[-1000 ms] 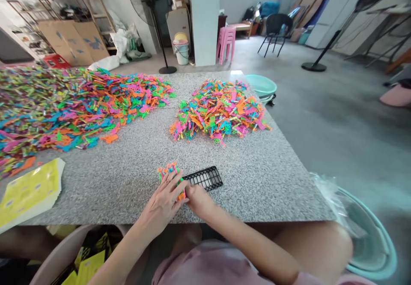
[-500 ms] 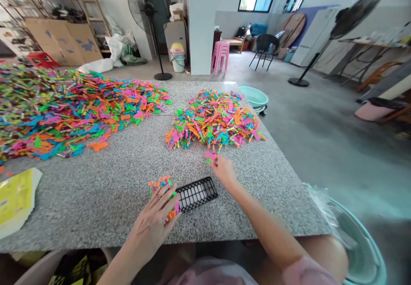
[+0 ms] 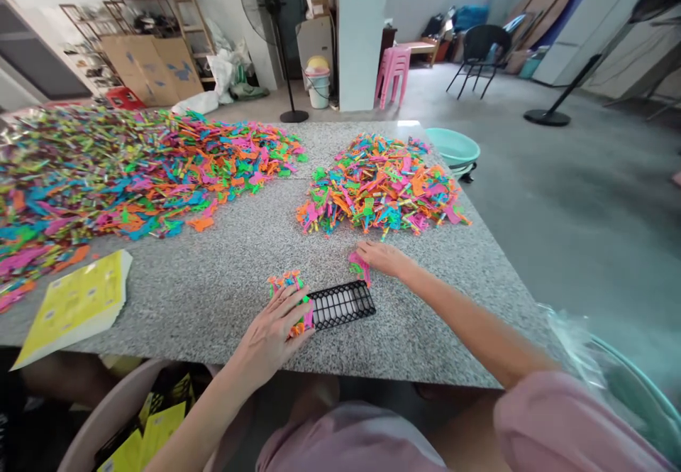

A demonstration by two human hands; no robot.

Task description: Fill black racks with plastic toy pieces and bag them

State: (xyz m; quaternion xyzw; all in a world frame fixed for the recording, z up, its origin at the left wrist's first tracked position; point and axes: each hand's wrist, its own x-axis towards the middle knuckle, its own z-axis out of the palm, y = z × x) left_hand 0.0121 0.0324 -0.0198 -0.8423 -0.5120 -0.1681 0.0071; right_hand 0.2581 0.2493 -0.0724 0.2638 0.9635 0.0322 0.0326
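Pale bin (image 3: 98, 419) with yellow packets (image 3: 164, 426) placed below tabletop's near edge. Left hand (image 3: 274, 323) laid with fingers extended over colourful plastic pieces (image 3: 308, 314) at left end of black mesh tray (image 3: 343, 305), on grey speckled tabletop (image 3: 213, 302); whether pieces are gripped cannot be told. Pink and green pieces (image 3: 360, 267) pinched in fingers of right hand (image 3: 383, 258), near tray's far right corner. Beyond, smaller multicoloured heap (image 3: 383, 184) piled at right, larger heap (image 3: 149, 167) spread at left.
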